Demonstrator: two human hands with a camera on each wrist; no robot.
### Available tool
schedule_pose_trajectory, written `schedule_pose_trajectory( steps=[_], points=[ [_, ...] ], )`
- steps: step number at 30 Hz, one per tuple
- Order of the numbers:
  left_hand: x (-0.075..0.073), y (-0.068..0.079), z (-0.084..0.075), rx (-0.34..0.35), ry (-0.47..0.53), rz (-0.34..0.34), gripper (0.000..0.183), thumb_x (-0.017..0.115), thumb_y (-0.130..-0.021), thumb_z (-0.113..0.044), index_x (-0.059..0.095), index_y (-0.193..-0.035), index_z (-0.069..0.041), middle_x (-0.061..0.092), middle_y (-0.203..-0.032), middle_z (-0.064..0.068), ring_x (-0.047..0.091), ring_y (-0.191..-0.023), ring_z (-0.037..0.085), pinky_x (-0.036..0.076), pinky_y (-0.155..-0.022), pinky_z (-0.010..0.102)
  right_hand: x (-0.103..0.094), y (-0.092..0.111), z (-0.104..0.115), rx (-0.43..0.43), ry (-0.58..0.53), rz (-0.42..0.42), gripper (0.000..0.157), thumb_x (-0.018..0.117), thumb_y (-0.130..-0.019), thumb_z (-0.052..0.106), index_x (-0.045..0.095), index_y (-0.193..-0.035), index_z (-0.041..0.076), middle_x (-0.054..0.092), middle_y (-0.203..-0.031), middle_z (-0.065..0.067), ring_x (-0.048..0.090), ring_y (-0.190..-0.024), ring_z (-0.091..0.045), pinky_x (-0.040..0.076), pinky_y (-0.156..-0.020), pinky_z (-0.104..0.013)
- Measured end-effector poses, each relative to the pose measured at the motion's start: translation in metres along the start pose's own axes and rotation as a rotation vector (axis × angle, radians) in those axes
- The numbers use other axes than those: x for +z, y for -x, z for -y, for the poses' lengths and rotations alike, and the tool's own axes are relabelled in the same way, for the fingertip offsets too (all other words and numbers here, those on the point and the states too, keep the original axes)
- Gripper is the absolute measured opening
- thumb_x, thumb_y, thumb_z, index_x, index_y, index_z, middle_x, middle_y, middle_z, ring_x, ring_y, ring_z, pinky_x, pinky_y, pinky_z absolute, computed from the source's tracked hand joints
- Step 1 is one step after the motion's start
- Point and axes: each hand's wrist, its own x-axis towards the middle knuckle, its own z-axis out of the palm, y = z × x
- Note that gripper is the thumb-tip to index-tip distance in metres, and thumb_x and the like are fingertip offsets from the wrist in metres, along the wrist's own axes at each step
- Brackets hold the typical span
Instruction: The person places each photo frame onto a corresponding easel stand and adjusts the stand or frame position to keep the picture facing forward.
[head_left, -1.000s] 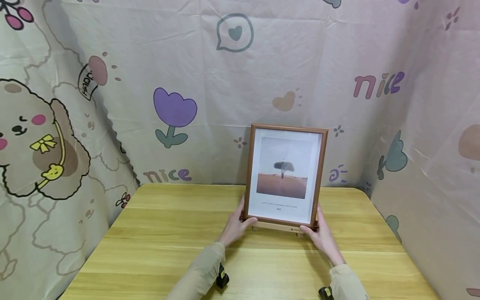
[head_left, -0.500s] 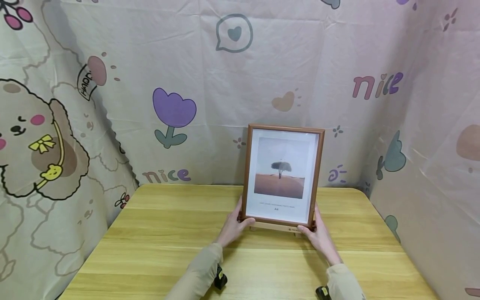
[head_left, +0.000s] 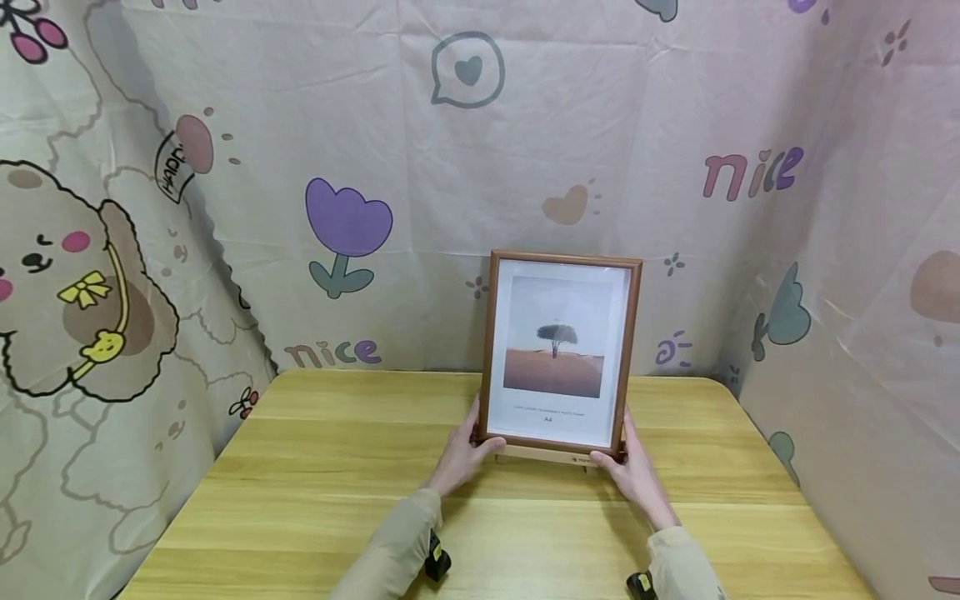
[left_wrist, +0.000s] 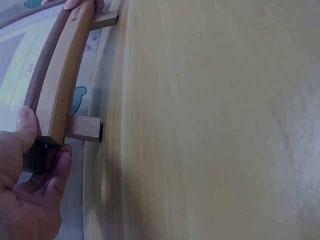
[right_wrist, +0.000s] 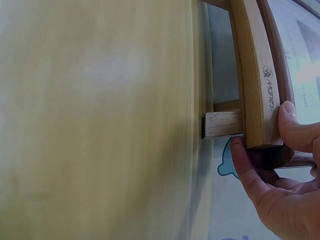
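In the head view, a brown-rimmed picture frame (head_left: pixel 555 350) with a print of a tree leans back on a light wooden easel stand (head_left: pixel 542 454). My left hand (head_left: pixel 459 457) grips its lower left corner, thumb over the front and fingers curled behind. At the lower right corner my right hand (head_left: pixel 636 479) holds on the same way. The left wrist view shows the left thumb (left_wrist: pixel 26 122) on the frame's edge beside the stand's ledge (left_wrist: pixel 62 80). In the right wrist view the fingertips reach under the ledge (right_wrist: pixel 255 75), near a short wooden foot (right_wrist: pixel 223 124). The stand's back is hidden.
A wooden table (head_left: pixel 330 467) lies under everything. Behind it hangs a pale printed cloth (head_left: pixel 450 175), close to the frame, and cloth also covers both sides. Small black devices (head_left: pixel 437 557) sit at the wrists.
The picture frame and its stand have shifted slightly left along the table, both hands moving with them. The grip at the two lower corners looks the same.
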Motion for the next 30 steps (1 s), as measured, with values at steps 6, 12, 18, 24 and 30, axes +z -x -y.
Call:
schedule_pose_trajectory(
  steps=[6, 12, 18, 24, 30],
  points=[
    [-0.0014, 0.0004, 0.0014, -0.006, 0.003, -0.007, 0.097, 0.068, -0.094, -0.038, 0.006, -0.163, -0.012, 0.063, -0.128, 0.035, 0.061, -0.086, 0.018, 0.051, -0.079, 0.031, 0.0023, 0.0000, 0.0013, -0.019, -0.009, -0.011, 0.101, 0.073, -0.092, 0.010, 0.001, -0.162, 0.007, 0.068, -0.110, -0.035, 0.070, -0.098, -0.038, 0.055, -0.084, -0.039],
    [-0.0024, 0.0019, 0.0031, -0.019, 0.002, -0.014, 0.096, 0.067, -0.094, -0.038, 0.005, -0.163, -0.014, 0.046, -0.146, 0.037, 0.065, -0.105, 0.030, 0.052, -0.095, 0.046, 0.0032, -0.0007, 0.0033, -0.014, 0.000, -0.004, 0.101, 0.073, -0.091, 0.011, 0.001, -0.163, 0.008, 0.067, -0.113, -0.037, 0.069, -0.099, -0.039, 0.056, -0.088, -0.046],
    [-0.0045, 0.0038, 0.0030, -0.030, 0.007, -0.017, 0.096, 0.067, -0.094, -0.038, 0.005, -0.164, -0.014, 0.043, -0.149, 0.037, 0.061, -0.119, 0.039, 0.049, -0.103, 0.053, 0.0047, -0.0020, 0.0037, -0.020, 0.006, 0.005, 0.101, 0.073, -0.092, 0.012, 0.001, -0.162, 0.007, 0.064, -0.116, -0.039, 0.069, -0.100, -0.040, 0.056, -0.088, -0.045],
    [-0.0062, 0.0041, 0.0040, -0.031, -0.005, -0.022, 0.096, 0.067, -0.094, -0.039, 0.006, -0.163, -0.014, 0.045, -0.147, 0.037, 0.063, -0.114, 0.035, 0.051, -0.100, 0.050, 0.0072, -0.0032, 0.0044, -0.033, 0.003, 0.001, 0.100, 0.073, -0.091, 0.010, 0.003, -0.162, 0.006, 0.065, -0.115, -0.039, 0.069, -0.100, -0.040, 0.056, -0.089, -0.045],
    [-0.0086, 0.0042, 0.0046, -0.025, 0.009, -0.032, 0.096, 0.068, -0.093, -0.037, 0.007, -0.164, -0.015, 0.048, -0.145, 0.037, 0.064, -0.103, 0.028, 0.053, -0.090, 0.040, 0.0090, -0.0041, 0.0053, -0.023, 0.005, 0.010, 0.100, 0.073, -0.092, 0.012, 0.002, -0.162, 0.006, 0.064, -0.117, -0.040, 0.069, -0.104, -0.042, 0.054, -0.093, -0.050]
  ],
)
